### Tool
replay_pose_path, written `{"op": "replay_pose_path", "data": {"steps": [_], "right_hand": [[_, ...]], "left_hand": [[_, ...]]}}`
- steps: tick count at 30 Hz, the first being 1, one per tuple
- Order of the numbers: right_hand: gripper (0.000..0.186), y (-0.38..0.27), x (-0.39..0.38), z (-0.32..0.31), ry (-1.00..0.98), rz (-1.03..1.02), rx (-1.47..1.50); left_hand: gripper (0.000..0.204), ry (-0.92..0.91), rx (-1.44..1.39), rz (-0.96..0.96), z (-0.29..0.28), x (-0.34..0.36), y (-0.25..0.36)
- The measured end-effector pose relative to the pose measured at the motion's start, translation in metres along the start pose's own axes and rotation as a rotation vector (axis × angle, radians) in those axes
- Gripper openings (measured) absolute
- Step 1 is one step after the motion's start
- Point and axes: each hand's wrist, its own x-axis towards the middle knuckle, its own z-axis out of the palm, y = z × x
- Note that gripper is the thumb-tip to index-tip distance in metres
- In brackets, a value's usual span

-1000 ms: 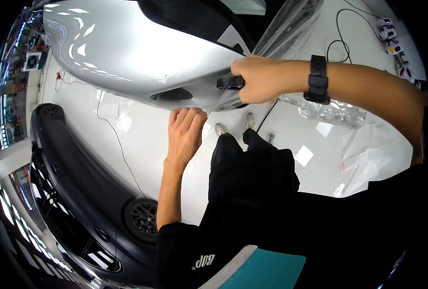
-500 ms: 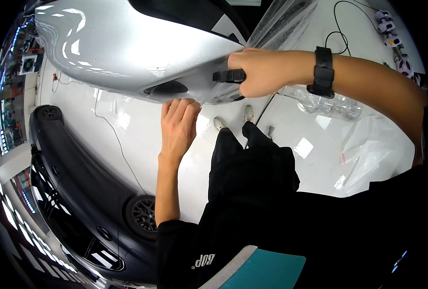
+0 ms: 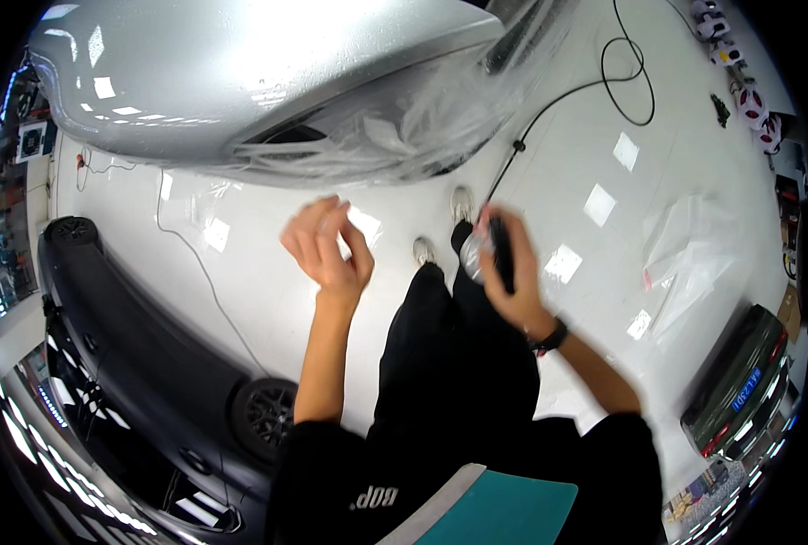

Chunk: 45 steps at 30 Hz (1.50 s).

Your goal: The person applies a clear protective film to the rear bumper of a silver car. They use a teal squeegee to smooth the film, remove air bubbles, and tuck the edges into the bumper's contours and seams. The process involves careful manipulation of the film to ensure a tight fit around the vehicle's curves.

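I am standing over a glossy white workshop floor (image 3: 267,300), facing the silver car body panel (image 3: 240,73) with its loose clear protective film (image 3: 422,127) hanging crumpled off the lower edge. My right hand (image 3: 508,272) is wrapping around a dark, slim tool (image 3: 502,254), fingers curled tight on its handle, held low over my black trousers (image 3: 458,363) and well apart from the panel. My left hand (image 3: 327,245) is hovering empty, fingers bent and loosely gathered, thumb near the fingertips, pinching nothing that I can make out. The film is sitting above both hands, touching neither. A black cable (image 3: 549,100) is snaking across the floor near my shoes (image 3: 440,227), and a dark car (image 3: 149,363) is parked at my left. In my judgement, the slack film could crease or stick to itself while unsupported, and the cable by my feet could snag a step.
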Motion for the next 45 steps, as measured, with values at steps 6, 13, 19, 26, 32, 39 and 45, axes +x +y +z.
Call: {"op": "replay_pose_path", "data": {"steps": [6, 13, 19, 26, 32, 39, 45], "right_hand": [[0.046, 0.156, -0.173, 0.149, -0.082, 0.318, -0.044], [0.067, 0.205, -0.246, 0.181, -0.651, 0.299, -0.130], [0.050, 0.070, 0.009, 0.074, -0.038, -0.280, -0.180], [0.080, -0.013, 0.171, -0.008, 0.283, -1.082, -0.692], [0.078, -0.011, 0.207, -0.007, 0.055, -0.776, -0.630], [0.038, -0.062, 0.211, -0.033, -0.496, -0.355, -0.920], [0.032, -0.024, 0.217, -0.059, -0.537, -0.585, -0.788]], "left_hand": [[0.056, -0.460, 0.195, 0.061, 0.002, -0.041, -0.037], [0.054, -0.435, 0.328, 0.126, 0.027, -0.039, -0.065], [0.050, -0.292, 0.444, 0.212, 0.044, -0.058, -0.073], [0.051, -0.278, 0.426, 0.136, 0.052, -0.070, -0.071], [0.052, -0.287, 0.407, 0.148, 0.054, -0.073, -0.076], [0.052, -0.253, 0.408, 0.182, 0.058, -0.072, -0.077], [0.044, -0.182, 0.455, 0.120, 0.058, -0.074, -0.072]]}}
